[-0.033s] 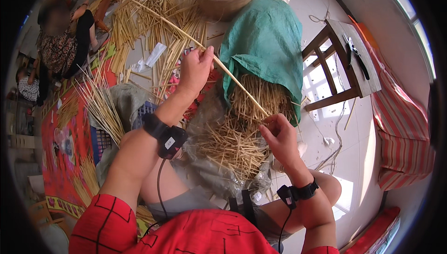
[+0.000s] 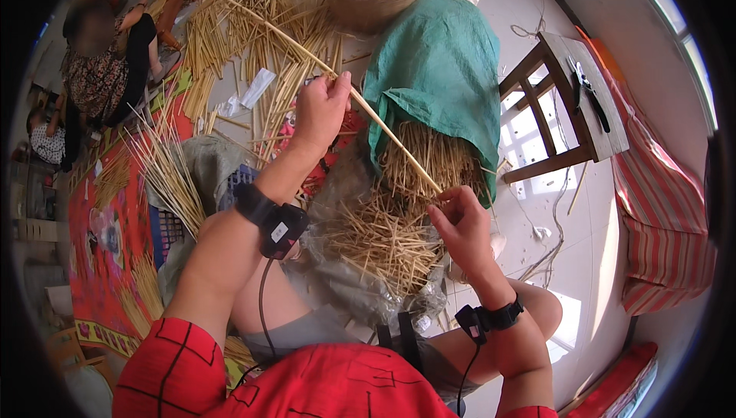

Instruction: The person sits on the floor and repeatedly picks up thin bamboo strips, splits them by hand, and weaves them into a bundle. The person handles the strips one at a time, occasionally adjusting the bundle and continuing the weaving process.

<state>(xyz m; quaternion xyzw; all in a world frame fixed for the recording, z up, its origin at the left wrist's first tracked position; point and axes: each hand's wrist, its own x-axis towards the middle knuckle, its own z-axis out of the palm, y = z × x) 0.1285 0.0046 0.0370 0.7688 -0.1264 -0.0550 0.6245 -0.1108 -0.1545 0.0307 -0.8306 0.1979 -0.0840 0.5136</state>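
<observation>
Head view, clock centred mid-view, 12 away from the sitter. Whole scene is only a hair off from the frame just before. Long pale stalk (image 2: 383, 126) hasn't shifted in the fingers, same slant. I'd call it one steady hold, no new step.

Big to small, from where I stand:
- Red patterned mat (image 2: 138, 226), 9 o'clock, stalk bundles on it.
- Green sack (image 2: 433, 58), 1 o'clock, draped over a packed straw bundle (image 2: 429, 157), cut ends sticking out at its mouth. Loose straw heap (image 2: 383, 249) at 6, on crumpled clear plastic.
- Wooden stool (image 2: 606, 131), 2 o'clock, tool with black handles (image 2: 594, 104) on top.
- Woven basket (image 2: 360, 13), 12 o'clock, hoop handle up; can't tell what's in it.
- Blue lattice crate (image 2: 167, 234), 9 o'clock, partly hidden by a grey cloth and the sitter's leg; thin stalks (image 2: 172, 173) fan out just above it. Can't tell whether they stand inside.
- Left hand (image 2: 322, 111), 11 o'clock, fingers and thumb closed round the stalk partway along.
- Right hand (image 2: 464, 222), 4 o'clock, looks to be pinching the near end with thumb and forefinger.

Stalk itself runs 11 to 4, raised above the straw, far end over the scattered stalks (image 2: 253, 23).
</observation>
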